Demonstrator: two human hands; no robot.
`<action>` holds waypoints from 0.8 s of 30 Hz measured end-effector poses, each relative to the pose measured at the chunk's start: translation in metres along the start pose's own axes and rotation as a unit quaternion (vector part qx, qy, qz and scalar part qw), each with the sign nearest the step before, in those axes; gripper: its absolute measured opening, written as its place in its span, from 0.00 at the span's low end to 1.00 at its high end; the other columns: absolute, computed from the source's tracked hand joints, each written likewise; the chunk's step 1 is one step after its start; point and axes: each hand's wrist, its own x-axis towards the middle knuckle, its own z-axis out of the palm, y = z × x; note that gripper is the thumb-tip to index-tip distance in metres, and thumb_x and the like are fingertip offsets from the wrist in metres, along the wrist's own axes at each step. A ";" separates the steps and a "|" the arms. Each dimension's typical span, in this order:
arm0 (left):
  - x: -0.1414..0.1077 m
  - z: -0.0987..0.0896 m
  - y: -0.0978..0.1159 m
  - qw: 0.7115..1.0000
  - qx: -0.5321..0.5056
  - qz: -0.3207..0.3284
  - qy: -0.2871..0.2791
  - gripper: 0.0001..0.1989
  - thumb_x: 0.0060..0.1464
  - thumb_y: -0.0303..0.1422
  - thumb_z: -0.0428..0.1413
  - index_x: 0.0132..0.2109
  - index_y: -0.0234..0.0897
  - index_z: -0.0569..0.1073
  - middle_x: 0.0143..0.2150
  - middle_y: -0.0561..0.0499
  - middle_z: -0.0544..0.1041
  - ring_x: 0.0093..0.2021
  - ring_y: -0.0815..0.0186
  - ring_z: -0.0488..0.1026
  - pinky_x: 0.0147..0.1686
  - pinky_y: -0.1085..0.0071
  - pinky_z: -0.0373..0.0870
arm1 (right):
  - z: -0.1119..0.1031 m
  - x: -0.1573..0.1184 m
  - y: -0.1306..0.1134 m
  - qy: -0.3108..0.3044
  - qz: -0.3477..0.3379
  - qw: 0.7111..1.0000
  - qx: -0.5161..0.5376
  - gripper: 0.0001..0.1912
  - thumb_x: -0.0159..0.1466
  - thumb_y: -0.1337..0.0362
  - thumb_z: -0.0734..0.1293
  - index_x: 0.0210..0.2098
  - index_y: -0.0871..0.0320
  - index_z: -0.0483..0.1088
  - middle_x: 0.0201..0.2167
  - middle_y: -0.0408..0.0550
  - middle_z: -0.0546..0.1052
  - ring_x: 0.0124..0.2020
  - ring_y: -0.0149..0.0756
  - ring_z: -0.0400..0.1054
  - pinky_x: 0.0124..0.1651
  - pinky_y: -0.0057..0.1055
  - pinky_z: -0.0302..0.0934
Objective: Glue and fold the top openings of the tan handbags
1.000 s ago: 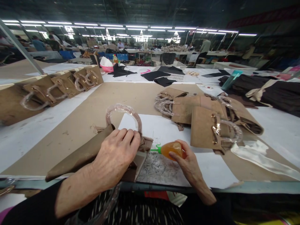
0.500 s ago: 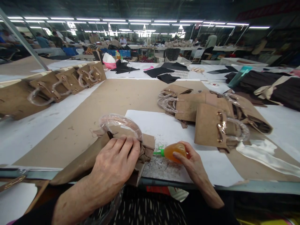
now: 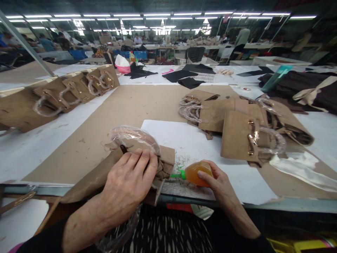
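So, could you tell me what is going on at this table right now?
A person is working on a tan bag at the table's near edge. The left hand presses down on it just below its wrapped handle. The right hand holds an orange bottle, green nozzle pointing at the bag's folded side. More bags lie to the right, others in a row at left.

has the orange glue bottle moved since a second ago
No, barely: the orange glue bottle stays in the right hand, tip at the bag, over the white sheet.

One orange glue bottle (image 3: 195,173), one white paper sheet (image 3: 184,140), two hands — left (image 3: 130,179), right (image 3: 219,182) — one pink bowl (image 3: 123,68)
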 end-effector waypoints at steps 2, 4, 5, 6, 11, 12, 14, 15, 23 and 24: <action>0.002 0.001 0.000 1.000 0.006 -0.002 0.009 0.15 0.58 0.22 0.43 0.46 0.26 0.72 0.42 0.38 0.75 0.44 0.55 0.71 0.42 0.59 0.68 | -0.001 -0.005 -0.001 -0.008 0.007 1.000 0.011 0.20 0.55 0.54 0.72 0.42 0.57 0.68 0.34 0.46 0.74 0.36 0.42 0.68 0.35 0.33 0.66; 0.004 0.001 0.000 1.000 0.010 -0.002 0.014 0.15 0.58 0.22 0.42 0.46 0.27 0.72 0.42 0.39 0.75 0.44 0.55 0.71 0.42 0.60 0.68 | 0.000 -0.009 -0.004 -0.019 0.021 0.999 0.031 0.21 0.54 0.54 0.72 0.43 0.57 0.67 0.35 0.47 0.74 0.36 0.44 0.68 0.33 0.34 0.67; 0.005 0.001 0.000 1.000 0.010 0.000 0.012 0.15 0.58 0.22 0.43 0.45 0.26 0.73 0.42 0.38 0.75 0.43 0.55 0.71 0.42 0.60 0.68 | 0.000 -0.012 -0.005 -0.025 0.028 0.998 0.041 0.21 0.54 0.54 0.72 0.44 0.57 0.67 0.36 0.47 0.74 0.36 0.44 0.68 0.31 0.35 0.68; 0.006 0.000 0.000 1.000 0.011 0.001 0.009 0.15 0.58 0.23 0.43 0.45 0.26 0.73 0.42 0.38 0.75 0.43 0.55 0.71 0.41 0.59 0.68 | 0.001 -0.014 -0.007 -0.029 0.035 0.998 0.049 0.22 0.54 0.54 0.72 0.44 0.57 0.67 0.36 0.47 0.74 0.35 0.44 0.68 0.30 0.35 0.68; 0.011 -0.005 -0.003 1.000 0.015 0.022 -0.011 0.15 0.58 0.22 0.43 0.45 0.24 0.73 0.41 0.37 0.76 0.41 0.55 0.72 0.40 0.60 0.70 | 0.006 -0.023 -0.011 -0.021 0.042 0.997 0.063 0.22 0.53 0.54 0.73 0.44 0.56 0.68 0.35 0.46 0.75 0.35 0.42 0.68 0.34 0.33 0.67; 0.012 -0.005 -0.004 0.999 0.016 0.028 -0.015 0.15 0.58 0.22 0.43 0.45 0.24 0.73 0.41 0.37 0.76 0.41 0.55 0.72 0.40 0.60 0.70 | 0.008 -0.025 -0.011 -0.017 0.039 0.997 0.067 0.21 0.53 0.55 0.73 0.43 0.56 0.68 0.34 0.45 0.75 0.35 0.41 0.68 0.36 0.32 0.66; 0.012 -0.006 -0.005 0.999 0.017 0.035 -0.021 0.15 0.58 0.23 0.43 0.45 0.24 0.73 0.41 0.37 0.76 0.41 0.55 0.72 0.39 0.60 0.71 | 0.011 -0.029 -0.011 -0.012 0.037 0.996 0.077 0.21 0.53 0.56 0.73 0.42 0.56 0.69 0.33 0.44 0.75 0.35 0.39 0.67 0.36 0.29 0.64; 0.013 -0.007 -0.005 0.999 0.017 0.039 -0.024 0.15 0.58 0.23 0.43 0.45 0.24 0.73 0.41 0.37 0.76 0.41 0.55 0.72 0.39 0.61 0.71 | 0.012 -0.032 -0.010 -0.009 0.038 0.996 0.081 0.21 0.53 0.56 0.73 0.42 0.56 0.69 0.33 0.44 0.75 0.35 0.38 0.67 0.36 0.28 0.63; 0.013 -0.005 -0.007 0.999 0.014 0.046 -0.009 0.14 0.57 0.23 0.45 0.44 0.23 0.73 0.39 0.37 0.76 0.40 0.55 0.72 0.38 0.60 0.71 | 0.011 -0.046 -0.011 -0.041 0.065 0.991 0.109 0.22 0.53 0.55 0.73 0.44 0.56 0.68 0.34 0.46 0.75 0.34 0.39 0.67 0.32 0.29 0.63; 0.013 -0.005 -0.007 0.999 0.016 0.046 -0.005 0.14 0.57 0.23 0.45 0.43 0.23 0.73 0.39 0.37 0.76 0.40 0.55 0.72 0.38 0.60 0.71 | 0.010 -0.047 -0.011 -0.036 0.066 0.990 0.116 0.22 0.53 0.55 0.73 0.44 0.56 0.68 0.34 0.46 0.75 0.34 0.39 0.67 0.30 0.28 0.63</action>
